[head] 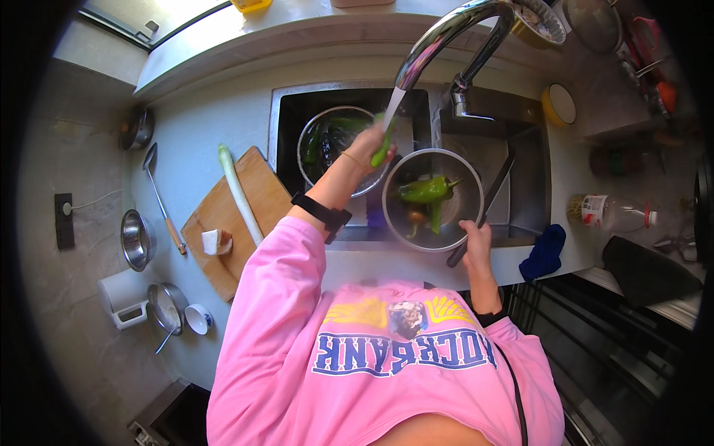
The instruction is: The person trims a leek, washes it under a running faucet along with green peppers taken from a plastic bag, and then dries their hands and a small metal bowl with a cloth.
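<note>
My left hand [369,146] holds a green pepper [381,151] in the stream from the chrome faucet [432,47], over the left sink basin. Below and left of that hand, a round metal strainer bowl [302,150] with dark green peppers stands in the basin. My right hand [477,240] grips the rim of a metal mesh colander [386,209], which overlaps the divider of the double sink. Inside the colander lie green peppers [424,190] and a small brownish-red one [416,216]. A dark-handled utensil [498,184] passes beside the colander, close to my right hand.
On the left counter lie a wooden cutting board [268,189] with a leek [239,192] and a white block [216,242], a long-handled ladle [162,203], metal bowls [135,240] and a white cup [198,319]. A blue cloth [543,253] and a plastic bottle [613,213] lie at right.
</note>
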The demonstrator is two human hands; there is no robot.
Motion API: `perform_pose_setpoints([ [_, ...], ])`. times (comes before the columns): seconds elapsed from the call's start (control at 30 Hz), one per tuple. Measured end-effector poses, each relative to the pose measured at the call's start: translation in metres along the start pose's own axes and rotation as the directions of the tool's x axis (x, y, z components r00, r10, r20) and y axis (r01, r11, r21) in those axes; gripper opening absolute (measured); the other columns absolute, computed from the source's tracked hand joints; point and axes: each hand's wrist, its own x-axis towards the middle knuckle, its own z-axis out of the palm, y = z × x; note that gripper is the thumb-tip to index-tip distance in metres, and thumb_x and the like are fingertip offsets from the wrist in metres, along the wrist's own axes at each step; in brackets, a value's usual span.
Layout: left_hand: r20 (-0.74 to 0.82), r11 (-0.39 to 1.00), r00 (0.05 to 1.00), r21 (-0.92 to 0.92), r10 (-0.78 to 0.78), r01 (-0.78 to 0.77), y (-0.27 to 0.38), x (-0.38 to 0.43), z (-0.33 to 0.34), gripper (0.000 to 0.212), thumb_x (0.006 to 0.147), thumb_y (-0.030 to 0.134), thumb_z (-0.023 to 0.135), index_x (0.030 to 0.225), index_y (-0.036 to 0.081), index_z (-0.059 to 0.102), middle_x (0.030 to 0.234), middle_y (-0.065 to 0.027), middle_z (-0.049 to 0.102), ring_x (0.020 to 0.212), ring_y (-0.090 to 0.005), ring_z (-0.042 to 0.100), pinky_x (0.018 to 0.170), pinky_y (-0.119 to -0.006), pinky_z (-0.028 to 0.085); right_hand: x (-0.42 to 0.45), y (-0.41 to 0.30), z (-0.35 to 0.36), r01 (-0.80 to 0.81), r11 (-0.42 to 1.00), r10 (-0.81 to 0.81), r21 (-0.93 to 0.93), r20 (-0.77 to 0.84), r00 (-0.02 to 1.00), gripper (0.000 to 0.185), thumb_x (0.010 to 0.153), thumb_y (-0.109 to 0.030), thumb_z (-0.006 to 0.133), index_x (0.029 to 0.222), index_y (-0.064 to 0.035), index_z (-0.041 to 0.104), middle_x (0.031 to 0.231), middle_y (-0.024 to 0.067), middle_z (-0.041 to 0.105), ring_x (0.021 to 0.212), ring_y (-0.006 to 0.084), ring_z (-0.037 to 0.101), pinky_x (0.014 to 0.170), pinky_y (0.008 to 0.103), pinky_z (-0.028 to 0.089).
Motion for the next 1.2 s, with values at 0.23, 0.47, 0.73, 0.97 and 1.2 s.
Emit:
perform_pose_setpoints([
  [0.23,-0.038,0.985,0.999,0.173,0.036,-0.029,-0.007,-0.049,-0.010,0.048,0.090,0.049,0.026,0.099,0.007,0.050,0.068,-0.0064,0.047,0.050,-0.0145,0.046,0.042,-0.026,0.041,0.000,0.002,0.006,-0.010,0.999,0.010,0.031,0.020,1.000,0.030,0.068,0.002,0.055,0.097,0.0032,0.048,0.086,0.0074,0.054,0.077,0.0154,0.051,0.071,0.0261,0.041],
  [0.47,0.129,0.673,0.800,0.473,0.586,-0.569,-0.053,-0.088,0.022,0.042,0.090,0.033,0.040,0.117,0.001,0.043,0.093,-0.0109,0.055,0.082,-0.0205,0.054,0.072,-0.029,0.045,-0.004,-0.003,0.021,-0.051,0.998,0.053,-0.026,0.043,0.998,0.022,0.068,0.000,0.057,0.088,0.0039,0.051,0.076,0.0067,0.054,0.069,0.0156,0.052,0.065,0.0264,0.042],
  [0.73,0.628,-0.365,0.497,0.767,0.599,-0.528,-0.098,-0.105,0.073,0.044,0.067,0.010,0.065,0.107,0.003,0.050,0.099,-0.0154,0.049,0.093,-0.0334,0.045,0.080,-0.039,0.040,-0.005,-0.006,0.018,-0.127,0.991,0.125,0.042,0.056,0.991,0.020,0.068,-0.001,0.055,0.088,0.0040,0.053,0.076,0.0080,0.056,0.069,0.0162,0.055,0.061,0.0276,0.044],
  [0.97,0.614,-0.247,0.382,0.697,0.691,-0.673,-0.077,-0.065,0.114,0.039,0.072,0.018,0.062,0.105,0.002,0.051,0.105,-0.0164,0.049,0.102,-0.0346,0.044,0.088,-0.041,0.036,0.004,-0.012,-0.009,-0.065,0.997,0.068,0.037,-0.066,0.996,0.026,0.068,0.003,0.052,0.094,0.0012,0.051,0.082,0.0067,0.054,0.072,0.0161,0.053,0.063,0.0273,0.043],
  [1.2,0.212,0.637,0.866,0.603,0.454,-0.481,-0.058,0.059,0.161,0.030,0.082,0.021,0.051,0.097,-0.005,0.056,0.087,-0.0128,0.059,0.081,-0.0205,0.055,0.074,-0.030,0.043,0.008,-0.018,-0.039,0.011,0.996,0.008,0.083,-0.225,0.974,0.025,0.068,0.002,0.055,0.092,0.0031,0.052,0.086,0.0085,0.056,0.079,0.0195,0.055,0.072,0.0291,0.044],
])
